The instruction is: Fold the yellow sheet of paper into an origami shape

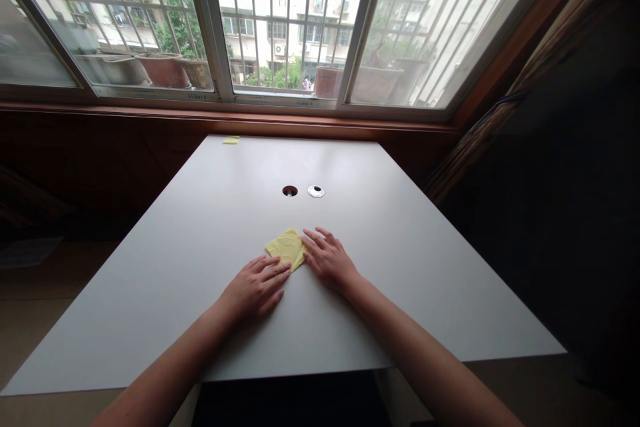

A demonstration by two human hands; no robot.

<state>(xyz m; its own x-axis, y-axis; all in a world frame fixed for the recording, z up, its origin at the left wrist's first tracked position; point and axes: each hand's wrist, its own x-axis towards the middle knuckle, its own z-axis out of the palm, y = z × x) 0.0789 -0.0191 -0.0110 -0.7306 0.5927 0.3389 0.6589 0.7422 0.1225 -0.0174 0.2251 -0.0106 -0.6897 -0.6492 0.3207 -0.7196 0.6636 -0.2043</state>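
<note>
A folded yellow sheet of paper [286, 246] lies on the white table [200, 267], a little in front of its middle. My left hand [257, 287] rests flat on the table with fingers stretched out, the fingertips touching the paper's near left edge. My right hand [327, 258] lies flat too, fingers spread, its fingertips pressing on the paper's right corner. Neither hand grips anything.
A round cable hole [290, 191] and its loose white cover [315, 191] sit beyond the paper. A small yellow scrap [231, 140] lies at the table's far edge. Behind are a wooden sill and barred windows [280, 27]; a dark curtain hangs at right.
</note>
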